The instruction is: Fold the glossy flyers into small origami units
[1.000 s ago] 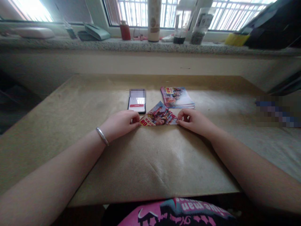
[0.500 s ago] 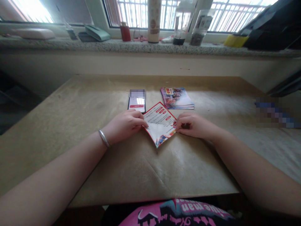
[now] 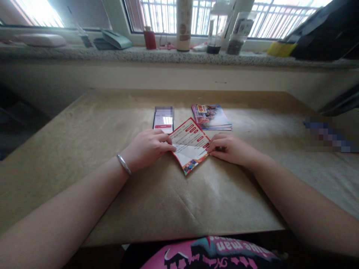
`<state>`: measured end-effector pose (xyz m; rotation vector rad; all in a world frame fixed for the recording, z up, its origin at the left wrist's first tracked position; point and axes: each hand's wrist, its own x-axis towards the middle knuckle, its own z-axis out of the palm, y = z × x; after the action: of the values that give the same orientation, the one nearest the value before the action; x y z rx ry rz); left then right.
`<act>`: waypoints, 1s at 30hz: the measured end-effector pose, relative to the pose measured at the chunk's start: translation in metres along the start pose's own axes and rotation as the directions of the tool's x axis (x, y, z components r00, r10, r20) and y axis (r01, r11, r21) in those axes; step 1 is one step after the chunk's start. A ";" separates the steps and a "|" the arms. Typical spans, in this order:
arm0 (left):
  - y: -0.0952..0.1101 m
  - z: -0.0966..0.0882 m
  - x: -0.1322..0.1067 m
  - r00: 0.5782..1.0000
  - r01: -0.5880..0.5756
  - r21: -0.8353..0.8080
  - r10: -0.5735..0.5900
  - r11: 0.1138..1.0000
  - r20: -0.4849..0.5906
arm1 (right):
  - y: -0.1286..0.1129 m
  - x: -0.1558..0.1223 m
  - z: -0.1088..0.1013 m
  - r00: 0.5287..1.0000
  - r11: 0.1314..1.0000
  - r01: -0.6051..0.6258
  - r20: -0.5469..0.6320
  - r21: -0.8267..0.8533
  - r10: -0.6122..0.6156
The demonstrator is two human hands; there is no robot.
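Folded 1 second ago, the leaflet (image 3: 192, 144) is opened, leaving a crease; left hand (image 3: 151, 147) at 9 o'clock, right hand (image 3: 230, 149) at 3, hold its corners, fingers curled

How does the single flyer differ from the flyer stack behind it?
The single flyer is one sheet; the flyer stack has several. The single flyer shows a pale, red-edged text side; the flyer stack, a colourful picture on top. The single flyer is held by the left hand and the right hand; neither touches the flyer stack. Both are printed and look like paper.
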<state>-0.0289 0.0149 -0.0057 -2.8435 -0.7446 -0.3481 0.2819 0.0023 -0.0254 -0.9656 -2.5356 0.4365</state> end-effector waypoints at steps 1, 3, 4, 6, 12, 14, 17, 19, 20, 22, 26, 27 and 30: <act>0.000 0.001 0.000 1.000 0.014 -0.002 -0.014 1.000 0.005 | -0.001 0.000 0.001 1.000 1.000 -0.004 -0.008 -0.022 0.004; 0.000 0.003 -0.001 0.999 0.043 -0.031 -0.042 0.999 0.020 | -0.003 0.001 0.002 1.000 0.998 -0.006 -0.016 -0.064 0.005; 0.001 0.003 -0.001 0.998 0.052 -0.050 -0.050 0.997 0.029 | -0.005 0.001 0.001 1.000 0.997 -0.003 -0.016 -0.083 0.002; 0.004 0.003 0.000 0.998 0.055 -0.075 -0.052 0.996 0.045 | -0.007 0.001 0.000 1.000 0.991 -0.003 -0.026 -0.133 -0.001; 0.016 -0.001 0.005 1.000 -0.001 -0.059 0.002 0.998 0.029 | -0.016 0.003 0.002 0.996 0.953 -0.035 -0.083 -0.302 0.010; 0.018 -0.002 0.006 0.999 -0.009 -0.081 0.012 0.997 0.030 | -0.018 0.005 0.004 0.995 0.950 -0.030 -0.096 -0.311 0.000; 0.021 -0.003 0.007 0.998 -0.027 -0.132 0.035 0.991 0.060 | -0.020 0.007 0.007 0.995 0.947 -0.017 -0.100 -0.322 -0.016; 0.022 -0.006 0.007 0.995 -0.037 -0.139 0.050 0.990 0.087 | -0.020 0.007 0.007 0.995 0.947 -0.007 -0.093 -0.322 -0.024; 0.022 -0.008 0.007 0.994 -0.041 -0.119 0.052 0.992 0.092 | -0.020 0.007 0.007 0.996 0.949 0.001 -0.086 -0.316 -0.030; 0.023 -0.010 0.008 0.993 -0.051 -0.087 0.060 0.995 0.103 | -0.019 0.007 0.006 0.997 0.956 0.017 -0.069 -0.293 -0.039; 0.027 -0.010 0.009 0.986 -0.104 -0.125 0.119 0.987 0.119 | -0.020 0.007 0.007 0.998 0.957 0.020 -0.056 -0.289 -0.038; 0.028 -0.010 0.009 0.983 -0.120 -0.122 0.135 0.985 0.128 | -0.021 0.007 0.008 0.997 0.953 0.010 -0.067 -0.303 -0.031; 0.033 -0.009 0.010 0.977 -0.154 -0.124 0.170 0.980 0.131 | -0.023 0.008 0.010 0.996 0.938 0.002 -0.080 -0.346 -0.032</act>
<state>-0.0053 -0.0106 0.0022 -3.0362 -0.5255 -0.1711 0.2588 -0.0102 -0.0229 -1.0564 -2.5895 -0.0622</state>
